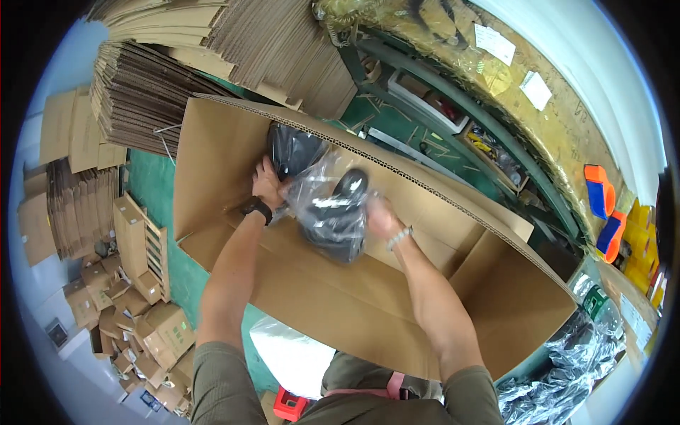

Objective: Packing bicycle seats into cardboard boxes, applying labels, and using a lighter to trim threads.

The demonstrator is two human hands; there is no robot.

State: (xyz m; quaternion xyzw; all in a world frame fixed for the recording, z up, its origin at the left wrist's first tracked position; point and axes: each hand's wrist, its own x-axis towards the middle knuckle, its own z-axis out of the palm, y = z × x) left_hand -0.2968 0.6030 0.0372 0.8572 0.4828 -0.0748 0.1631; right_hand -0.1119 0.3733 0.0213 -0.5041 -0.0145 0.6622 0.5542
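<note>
A large open cardboard box (333, 280) stands before me. Inside its left part is a dark bagged item (294, 150), smooth and black. My left hand (268, 185), with a dark band on the wrist, reaches against its near side, fingers extended and thumb beside the clear plastic. Right of it, a clear plastic bag (331, 219) holds a black object with a rounded, curved part; its exact kind is hard to tell through the film. My right hand (382, 218), wearing a beaded bracelet and slightly blurred, closes on that bag's right side.
Flattened cardboard stacks (152, 95) rise beyond the box at left. Assorted cartons (134, 312) pile up at far left. A green-framed workbench (453, 78) stands beyond, with a parts bin (492, 152) under it. Plastic-wrapped dark items (567, 368) and a bottle (601, 308) lie near right.
</note>
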